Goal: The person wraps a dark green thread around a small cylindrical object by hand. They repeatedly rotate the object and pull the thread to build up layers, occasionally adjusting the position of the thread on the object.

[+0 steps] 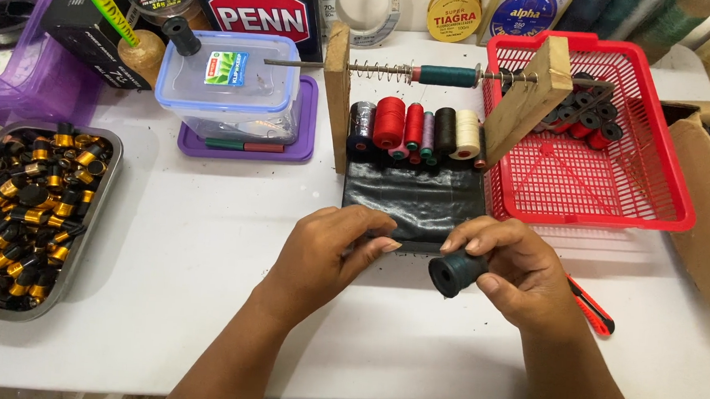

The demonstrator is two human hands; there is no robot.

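The white table fills the frame; at upper right sits a red basket, at left a metal tray of black-and-gold caps, at upper centre a wooden winding jig over a row of thread spools; the right hand, lower centre-right, pinches a dark teal spool between thumb and fingers; the left hand, fingers curled together, seems to pinch a thread end, though none shows; keeping the spool steady and the line taut looks wise.
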